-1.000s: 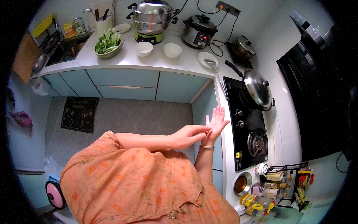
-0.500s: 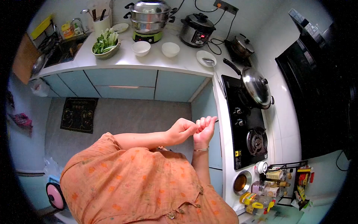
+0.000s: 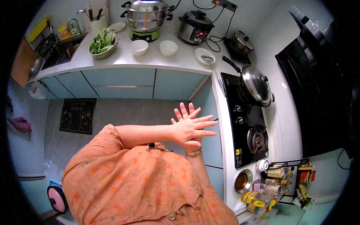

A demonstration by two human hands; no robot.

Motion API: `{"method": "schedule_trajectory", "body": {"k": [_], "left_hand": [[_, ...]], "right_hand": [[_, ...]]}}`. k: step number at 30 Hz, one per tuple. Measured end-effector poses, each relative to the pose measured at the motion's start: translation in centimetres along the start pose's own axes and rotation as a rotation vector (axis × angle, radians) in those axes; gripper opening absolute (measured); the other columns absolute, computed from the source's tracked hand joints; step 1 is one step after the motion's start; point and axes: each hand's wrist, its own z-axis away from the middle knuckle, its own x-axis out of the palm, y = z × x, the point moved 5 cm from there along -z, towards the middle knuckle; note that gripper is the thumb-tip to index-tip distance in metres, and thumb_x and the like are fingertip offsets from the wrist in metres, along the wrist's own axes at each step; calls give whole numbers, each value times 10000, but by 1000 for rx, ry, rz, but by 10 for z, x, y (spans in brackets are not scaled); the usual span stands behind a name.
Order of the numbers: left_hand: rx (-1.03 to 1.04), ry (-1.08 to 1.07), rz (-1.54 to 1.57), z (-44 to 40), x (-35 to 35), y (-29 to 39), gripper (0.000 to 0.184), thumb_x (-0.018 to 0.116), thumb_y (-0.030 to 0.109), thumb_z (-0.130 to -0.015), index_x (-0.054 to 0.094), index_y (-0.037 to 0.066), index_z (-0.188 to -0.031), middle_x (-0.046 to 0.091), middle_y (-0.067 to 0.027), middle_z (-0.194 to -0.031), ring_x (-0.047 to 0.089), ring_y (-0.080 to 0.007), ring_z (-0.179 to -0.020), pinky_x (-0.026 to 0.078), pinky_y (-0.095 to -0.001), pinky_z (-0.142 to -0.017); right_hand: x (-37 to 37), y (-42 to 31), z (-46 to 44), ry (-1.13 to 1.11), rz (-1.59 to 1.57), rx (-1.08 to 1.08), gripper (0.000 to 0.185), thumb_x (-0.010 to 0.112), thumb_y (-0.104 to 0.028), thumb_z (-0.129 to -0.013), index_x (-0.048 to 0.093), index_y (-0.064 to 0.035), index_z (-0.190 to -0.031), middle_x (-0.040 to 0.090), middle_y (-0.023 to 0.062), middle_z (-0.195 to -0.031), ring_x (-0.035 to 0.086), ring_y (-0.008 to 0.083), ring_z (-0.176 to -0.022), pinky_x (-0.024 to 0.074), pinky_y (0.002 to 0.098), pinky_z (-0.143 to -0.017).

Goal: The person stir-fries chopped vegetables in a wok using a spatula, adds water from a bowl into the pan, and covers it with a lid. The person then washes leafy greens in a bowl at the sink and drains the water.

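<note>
My left hand (image 3: pixel 188 130) lies across my right hand (image 3: pixel 184 112), its back toward the camera and its fingers spread to the right. Behind it, the fingers of my right hand point up and apart, while its palm is mostly hidden. The two hands touch and cross in front of my body, with nothing visible held in either. A bracelet (image 3: pixel 194 152) circles my right wrist. To the right of the hands are the counter edge and the black gas stove (image 3: pixel 240 138).
A lidded pan (image 3: pixel 256 84) stands on the stove. Along the back counter are a basket of greens (image 3: pixel 102 45), white bowls (image 3: pixel 138 47), a steamer (image 3: pixel 144 18) and an electric cooker (image 3: pixel 195 28). Bottles (image 3: pixel 275 182) and a metal bowl (image 3: pixel 243 181) sit at the lower right.
My hands have moved left from beside the stove. Half a second ago their fingers were curled together; now they are spread, with my left hand laid over my right.
</note>
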Motion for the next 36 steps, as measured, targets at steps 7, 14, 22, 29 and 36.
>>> {"method": "schedule_trajectory", "body": {"k": [7, 14, 22, 29, 36], "left_hand": [[-93, -265, -315, 16, -22, -43, 661, 399, 669, -752, 431, 278, -1285, 259, -67, -1426, 136, -294, -1344, -50, -579, -1022], [-571, -103, -433, 73, -62, -96, 721, 517, 566, -759, 319, 195, -1345, 200, -122, -1434, 147, -342, -1330, 77, -591, -1023], [-906, 96, -200, 132, -55, -89, 769, 577, 490, -765, 257, 132, -1366, 199, -150, -1429, 162, -354, -1323, 129, -571, -1024], [-778, 176, -69, 129, -60, -77, 808, 651, 423, -734, 269, 71, -1352, 263, -199, -1389, 246, -356, -1292, 220, -477, -1027], [-664, 197, 363, 102, -62, -58, 796, 669, 332, -763, 238, 37, -1364, 275, -135, -1393, 309, -247, -1264, 285, -365, -1022]], "right_hand": [[-9, -6, -1, 252, -90, 55, 772, 228, -649, -843, 185, -109, -1393, 215, 89, -1434, 199, 254, -1317, 169, 395, -1076], [7, -17, -9, 59, -222, 144, 791, 302, -678, -805, 233, -140, -1381, 225, 147, -1424, 221, 317, -1304, 209, 483, -1042], [1, -26, -21, 54, -59, 122, 765, 332, -649, -815, 273, -120, -1365, 240, 160, -1416, 259, 322, -1288, 227, 491, -1035], [-7, -5, -25, -20, 48, 251, 732, 362, -614, -832, 336, -72, -1324, 315, 163, -1379, 332, 305, -1255, 258, 468, -1031], [-4, 22, -27, -40, 104, 374, 715, 371, -594, -845, 383, -29, -1282, 382, 183, -1326, 392, 288, -1212, 347, 407, -975]]}}
